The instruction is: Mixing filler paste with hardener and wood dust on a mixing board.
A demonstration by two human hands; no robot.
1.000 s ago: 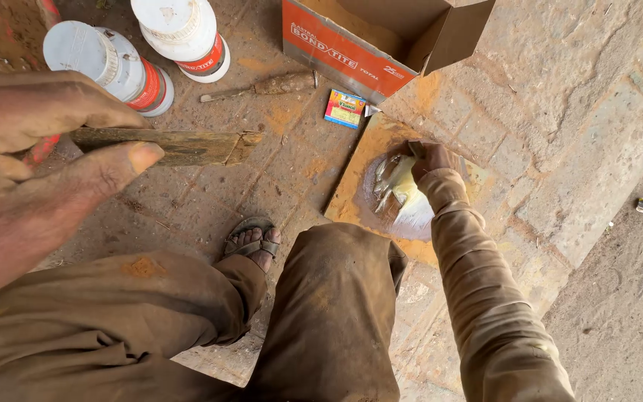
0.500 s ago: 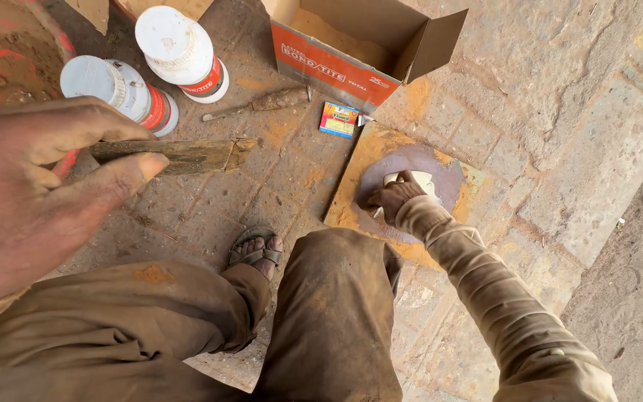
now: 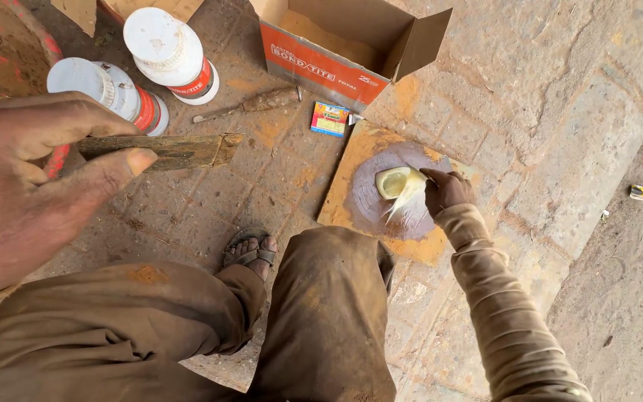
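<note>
Orange-stained square board (image 3: 351, 195) with a purple-grey round patch in the middle, pale cream-yellow paste (image 3: 396, 182) on it. Just above the board, small yellow-and-blue packet (image 3: 330, 119); beyond, orange-fronted brown carton (image 3: 351, 48). Far left of board, white tubs (image 3: 165, 52) banded red.

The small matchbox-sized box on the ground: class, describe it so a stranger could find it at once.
Start at the open cardboard box with the orange-red front. Just below that front, on the paved ground beside the corner of the flat board, lies the small box. It alone is small, flat and multicoloured, blue-edged with yellow.
</note>
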